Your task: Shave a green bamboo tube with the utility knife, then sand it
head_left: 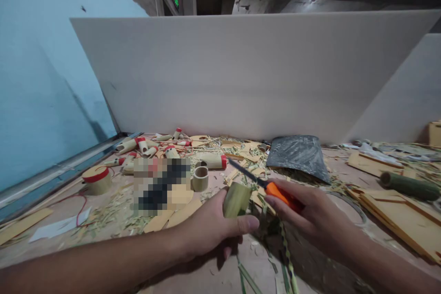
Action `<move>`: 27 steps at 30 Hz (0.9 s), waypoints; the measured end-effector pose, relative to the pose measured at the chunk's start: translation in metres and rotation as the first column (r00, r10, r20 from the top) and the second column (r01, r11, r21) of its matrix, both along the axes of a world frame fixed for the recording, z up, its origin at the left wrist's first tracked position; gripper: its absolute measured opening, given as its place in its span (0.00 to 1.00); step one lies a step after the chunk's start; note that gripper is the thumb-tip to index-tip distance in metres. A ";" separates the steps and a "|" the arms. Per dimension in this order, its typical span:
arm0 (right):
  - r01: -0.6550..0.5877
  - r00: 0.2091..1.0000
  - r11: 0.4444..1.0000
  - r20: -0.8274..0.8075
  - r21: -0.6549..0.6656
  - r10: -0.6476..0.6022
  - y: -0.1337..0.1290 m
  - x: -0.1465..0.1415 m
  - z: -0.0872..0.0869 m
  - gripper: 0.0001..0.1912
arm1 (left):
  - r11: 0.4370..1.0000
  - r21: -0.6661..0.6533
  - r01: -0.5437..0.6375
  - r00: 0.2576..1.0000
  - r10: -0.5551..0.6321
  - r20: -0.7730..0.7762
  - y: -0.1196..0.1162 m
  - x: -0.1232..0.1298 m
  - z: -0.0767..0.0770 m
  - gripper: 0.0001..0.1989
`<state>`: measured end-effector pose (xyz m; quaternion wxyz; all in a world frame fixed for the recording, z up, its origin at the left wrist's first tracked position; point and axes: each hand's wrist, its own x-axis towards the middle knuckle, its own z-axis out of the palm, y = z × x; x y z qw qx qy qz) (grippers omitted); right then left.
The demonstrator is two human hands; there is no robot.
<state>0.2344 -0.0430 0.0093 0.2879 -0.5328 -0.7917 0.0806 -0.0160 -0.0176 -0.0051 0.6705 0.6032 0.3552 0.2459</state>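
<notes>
My left hand (220, 227) is closed around a short green bamboo tube (237, 200), which stands tilted with its upper end showing above the thumb. My right hand (310, 216) grips an orange-and-black handled knife (279, 193); its narrow dark blade points up and to the left. The blade is just above and beyond the bamboo tube, and I cannot tell whether they touch. A curled bamboo strip (286, 252) hangs or lies below my right hand. Beyond my left hand stands a short open bamboo ring (200, 179).
Several bamboo tubes with red ends (138, 144) lie at the back left, near a red-topped drum-like piece (96, 180). Shavings litter the table. A dark curved sheet (298, 156), wooden trays (406, 220) and a green bamboo length (409, 185) lie rightward. A white panel (241, 73) stands behind.
</notes>
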 end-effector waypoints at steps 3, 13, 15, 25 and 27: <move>-0.144 0.990 0.980 -0.025 -0.137 0.142 -0.010 -0.014 -0.001 0.16 | 1.000 -0.010 0.028 0.999 -0.027 0.035 0.001 0.000 -0.002 0.28; -0.047 0.999 0.991 0.008 -0.129 0.048 -0.011 -0.017 -0.012 0.13 | 0.996 0.006 -0.092 0.993 0.092 -0.079 -0.006 0.006 0.008 0.23; 0.091 0.996 0.994 0.022 -0.067 -0.089 0.000 -0.012 -0.012 0.15 | 0.996 0.006 -0.088 0.990 0.088 -0.107 -0.004 0.006 0.008 0.25; 0.053 0.998 0.992 -0.040 -0.114 -0.058 0.009 -0.014 -0.007 0.21 | 0.993 -0.116 -0.002 1.000 -0.001 -0.026 0.005 0.002 -0.001 0.34; 0.027 0.995 0.991 -0.089 -0.134 -0.039 0.006 -0.016 -0.007 0.20 | 0.978 -0.204 0.043 0.997 -0.056 -0.060 0.010 0.001 -0.005 0.42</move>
